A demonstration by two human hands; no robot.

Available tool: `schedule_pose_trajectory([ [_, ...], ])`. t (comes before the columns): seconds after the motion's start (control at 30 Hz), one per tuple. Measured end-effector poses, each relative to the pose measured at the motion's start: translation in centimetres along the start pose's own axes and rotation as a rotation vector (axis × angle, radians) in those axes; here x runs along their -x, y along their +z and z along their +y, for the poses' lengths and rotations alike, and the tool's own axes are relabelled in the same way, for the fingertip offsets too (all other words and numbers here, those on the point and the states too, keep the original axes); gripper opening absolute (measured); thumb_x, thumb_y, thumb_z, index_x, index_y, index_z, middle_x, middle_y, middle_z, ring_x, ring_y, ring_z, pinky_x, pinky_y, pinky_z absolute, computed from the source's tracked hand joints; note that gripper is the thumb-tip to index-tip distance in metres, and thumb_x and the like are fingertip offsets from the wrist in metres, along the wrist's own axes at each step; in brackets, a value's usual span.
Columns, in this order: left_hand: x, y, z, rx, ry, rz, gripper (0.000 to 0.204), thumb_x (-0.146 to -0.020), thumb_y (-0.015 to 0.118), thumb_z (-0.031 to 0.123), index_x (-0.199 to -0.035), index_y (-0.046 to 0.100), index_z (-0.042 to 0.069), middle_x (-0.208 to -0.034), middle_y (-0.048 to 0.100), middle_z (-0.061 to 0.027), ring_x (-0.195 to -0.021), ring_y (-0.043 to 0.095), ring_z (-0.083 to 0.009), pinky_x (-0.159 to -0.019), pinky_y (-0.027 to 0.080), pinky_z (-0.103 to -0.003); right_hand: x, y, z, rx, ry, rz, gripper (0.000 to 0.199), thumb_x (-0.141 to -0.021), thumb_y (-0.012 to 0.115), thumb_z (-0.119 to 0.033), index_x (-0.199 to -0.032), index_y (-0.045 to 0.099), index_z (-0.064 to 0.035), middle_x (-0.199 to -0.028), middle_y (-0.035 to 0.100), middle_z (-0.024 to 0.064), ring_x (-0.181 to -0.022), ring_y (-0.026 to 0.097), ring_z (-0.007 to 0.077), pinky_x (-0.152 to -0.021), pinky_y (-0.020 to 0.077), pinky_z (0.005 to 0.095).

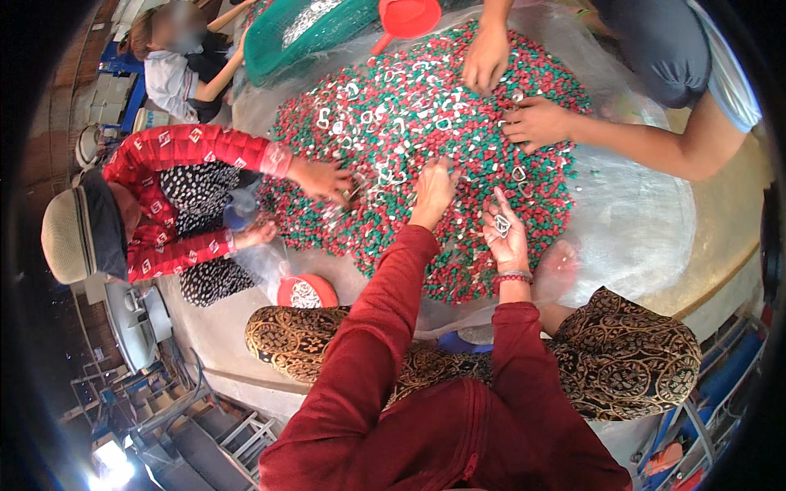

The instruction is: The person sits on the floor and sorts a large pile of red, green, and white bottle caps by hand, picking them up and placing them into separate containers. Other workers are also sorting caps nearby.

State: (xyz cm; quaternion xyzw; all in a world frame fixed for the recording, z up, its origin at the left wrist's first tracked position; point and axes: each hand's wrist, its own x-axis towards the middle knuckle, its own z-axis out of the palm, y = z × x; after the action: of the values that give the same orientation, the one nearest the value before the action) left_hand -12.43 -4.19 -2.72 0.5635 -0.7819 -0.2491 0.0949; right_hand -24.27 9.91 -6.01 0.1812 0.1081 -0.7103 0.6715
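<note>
A wide pile of small red, green and white pieces (393,237) lies on clear plastic sheeting, with thin white loop-shaped pieces (443,124) scattered over it. My left hand (434,192) reaches down into the middle of the pile. Its fingers are bent together at the surface, and whatever they pinch is hidden. My right hand (509,239) is turned palm up over the near right part of the pile. A few white loops (501,225) rest in it, held by the curled fingers. A red bead bracelet (512,277) circles that wrist.
A person in a red patterned top (196,155) works at the left. Another person's hands (536,124) touch the pile at the far right. A red bowl of white pieces (307,292) sits near left; a green basket (278,41) and red scoop (409,18) are at the back.
</note>
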Motion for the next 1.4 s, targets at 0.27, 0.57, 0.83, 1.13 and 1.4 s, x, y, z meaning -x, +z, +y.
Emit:
schedule_pose_trajectory([
  [0.27, 1.8, 3.2, -2.2, -0.033, 0.148, -0.117, 0.032, -0.078, 0.07, 0.014, -0.107, 0.061, 0.007, -0.095, 0.062, -0.0183, -0.087, 0.063, -0.0332, -0.076, 0.051, -0.041, -0.4, 3.4, -5.2, 0.802, -0.169, 0.39, 0.024, -0.089, 0.063, -0.024, -0.102, 0.062, -0.004, -0.064, 0.051, -0.0024, -0.049, 0.048, 0.0056, -0.034, 0.0268, 0.0169],
  [0.57, 2.9, -6.8, -6.6, 1.253, -0.358, -0.178, 0.021, -0.094, 0.051, 0.01, -0.11, 0.061, 0.002, -0.102, 0.061, -0.0041, -0.085, 0.058, -0.0135, -0.076, 0.053, -0.03, -8.0, 1.0, -8.9, 2.326, -0.468, 0.758, 0.026, -0.073, 0.071, -0.028, -0.084, 0.07, -0.0038, -0.083, 0.067, 0.0193, -0.08, 0.065, 0.0364, -0.07, 0.0509, 0.0452],
  [0.83, -1.1, -3.5, -8.1, 0.624, -0.271, -0.151, 0.028, -0.085, 0.055, 0.02, -0.101, 0.066, 0.0, -0.099, 0.062, -0.0107, -0.082, 0.058, -0.0187, -0.072, 0.05, -0.032, -3.8, 4.0, -5.8, 1.121, -0.215, 0.376, 0.015, -0.083, 0.068, -0.015, -0.087, 0.064, -0.0014, -0.066, 0.06, 0.0026, -0.06, 0.059, 0.0113, -0.043, 0.0354, 0.0213],
  [1.13, -1.1, -1.8, -7.8, 0.084, 0.128, -0.011, 0.022, -0.073, 0.075, 0.013, -0.088, 0.065, -0.001, -0.08, 0.063, -0.0158, -0.077, 0.062, -0.0288, -0.07, 0.049, -0.041, 1.2, 3.9, -2.8, 0.353, -0.023, -0.143, 0.031, -0.094, 0.049, -0.023, -0.113, 0.053, 0.0018, -0.1, 0.062, 0.0202, -0.085, 0.064, 0.0318, -0.053, 0.0558, 0.0281],
  [1.4, 4.2, -9.5, 3.9, 0.293, 0.346, -0.281, 0.022, -0.075, 0.069, 0.011, -0.094, 0.06, 0.002, -0.089, 0.057, -0.0167, -0.09, 0.058, -0.0338, -0.078, 0.046, -0.042, 0.2, 4.6, 1.5, 0.344, 0.221, 0.061, 0.074, -0.089, 0.04, -0.063, -0.125, 0.049, 0.0011, -0.112, 0.061, 0.0178, -0.098, 0.063, 0.0334, -0.078, 0.0558, 0.0455],
])
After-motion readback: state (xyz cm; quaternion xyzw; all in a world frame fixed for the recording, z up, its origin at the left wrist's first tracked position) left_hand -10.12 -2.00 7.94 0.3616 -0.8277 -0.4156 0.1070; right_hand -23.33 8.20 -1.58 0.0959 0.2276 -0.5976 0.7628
